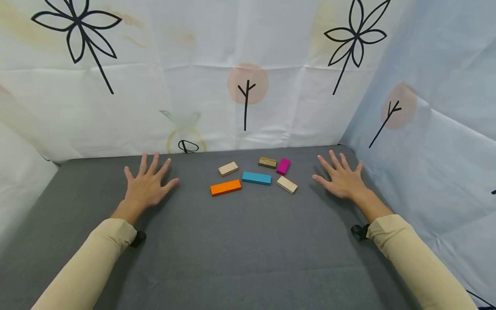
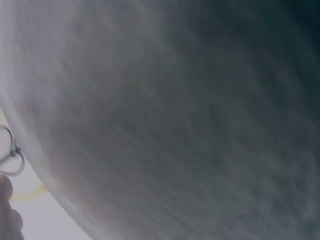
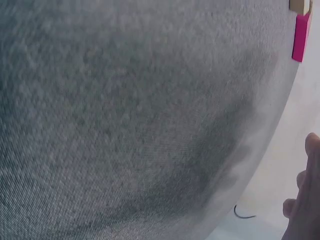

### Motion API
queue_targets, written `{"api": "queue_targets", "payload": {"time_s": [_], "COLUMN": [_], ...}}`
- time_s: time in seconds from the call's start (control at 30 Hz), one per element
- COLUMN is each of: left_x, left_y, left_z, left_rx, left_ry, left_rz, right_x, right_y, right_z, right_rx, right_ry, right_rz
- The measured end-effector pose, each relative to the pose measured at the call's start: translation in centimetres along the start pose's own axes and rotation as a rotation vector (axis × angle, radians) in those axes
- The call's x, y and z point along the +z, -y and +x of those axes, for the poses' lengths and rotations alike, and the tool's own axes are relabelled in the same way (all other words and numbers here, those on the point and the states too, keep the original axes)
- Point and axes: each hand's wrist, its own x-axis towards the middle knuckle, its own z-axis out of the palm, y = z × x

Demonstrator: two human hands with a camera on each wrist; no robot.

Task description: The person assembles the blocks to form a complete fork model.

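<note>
My left hand (image 1: 146, 188) is spread over the grey cloth at the left, fingers straight and holding nothing. On the right side my right hand (image 1: 342, 178) is spread the same way. Between them lie several small blocks: an orange block (image 1: 226, 188), a blue block (image 1: 256, 178), a magenta block (image 1: 283, 166), a brown wood-grained block (image 1: 267, 162) and two pale wooden blocks, one pale block (image 1: 228, 168) at the back left, the other pale block (image 1: 287, 184) nearest the right hand. In the right wrist view the magenta block (image 3: 301, 37) shows at the edge.
A grey cloth surface (image 1: 232, 249) spans the space before me. Behind it hangs a white printed curtain (image 1: 193, 51) with leaf and tree drawings, and another curtain panel (image 1: 445, 150) borders the right. Dark wrist devices (image 1: 138, 239) sit at both cuffs.
</note>
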Motion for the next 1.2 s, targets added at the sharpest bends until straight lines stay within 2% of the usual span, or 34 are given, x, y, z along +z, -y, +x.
{"api": "queue_targets", "payload": {"time_s": [0.23,0.5,0.8,1.03,1.2], "left_x": [0.1,0.2,0.5,0.8,0.8], "left_y": [-2.7,-5.2,-7.5,-8.5,-8.9], "left_z": [0.3,0.4,0.0,-0.6,-1.0], "left_rx": [0.072,0.163,0.331,0.403,0.415], "left_ry": [0.012,0.026,0.08,0.122,0.122], "left_rz": [0.0,0.02,0.005,-0.026,-0.046], "right_x": [0.1,0.5,0.7,0.8,0.9], "right_y": [1.2,2.6,3.7,4.4,5.0], "right_z": [-0.2,-0.2,-0.5,-0.9,-1.1], "right_rx": [-0.065,-0.137,-0.242,-0.351,-0.409], "right_ry": [0.008,-0.021,0.002,-0.021,0.023], "right_rz": [-0.02,-0.048,-0.095,-0.044,0.091]}}
